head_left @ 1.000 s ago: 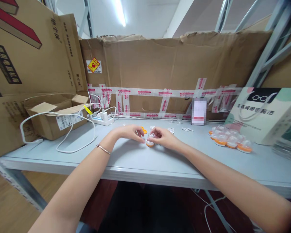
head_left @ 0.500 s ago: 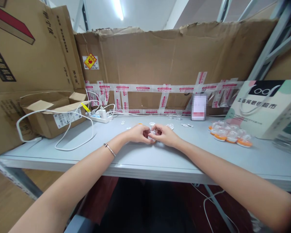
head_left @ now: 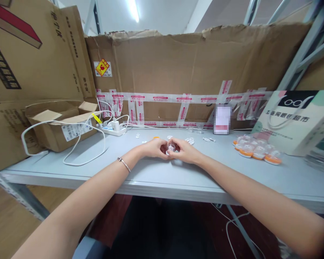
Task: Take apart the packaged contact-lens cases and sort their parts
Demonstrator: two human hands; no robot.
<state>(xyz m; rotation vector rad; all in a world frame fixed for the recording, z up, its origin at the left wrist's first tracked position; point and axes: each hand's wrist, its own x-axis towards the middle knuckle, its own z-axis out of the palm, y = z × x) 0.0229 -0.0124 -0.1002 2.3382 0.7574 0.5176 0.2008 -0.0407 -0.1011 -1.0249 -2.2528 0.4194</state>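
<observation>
Between my fingertips, just above the grey table [head_left: 151, 172], is a small clear plastic piece [head_left: 171, 148] with white parts in it. My left hand [head_left: 156, 148] grips it from the left, with fingers closed on its side. My right hand [head_left: 184, 150] closes on it from the right, its thumb in front. An orange piece [head_left: 156, 137] shows partly behind my left hand. Small white parts [head_left: 189, 140] lie behind my right hand. A white ring-like piece [head_left: 170, 137] lies just beyond my fingers.
To the right sits a cluster of several clear, orange-based pieces [head_left: 256, 147]. A phone [head_left: 222, 119] leans on the cardboard at the back, near a white paper bag [head_left: 288, 118]. At left are an open carton [head_left: 54, 135], a power strip [head_left: 115, 131] and a looped white cable [head_left: 83, 164].
The clear piece has turned slightly between my fingers and shows more of its round side. Both hands stay almost in the same place; the view has shifted a little.
</observation>
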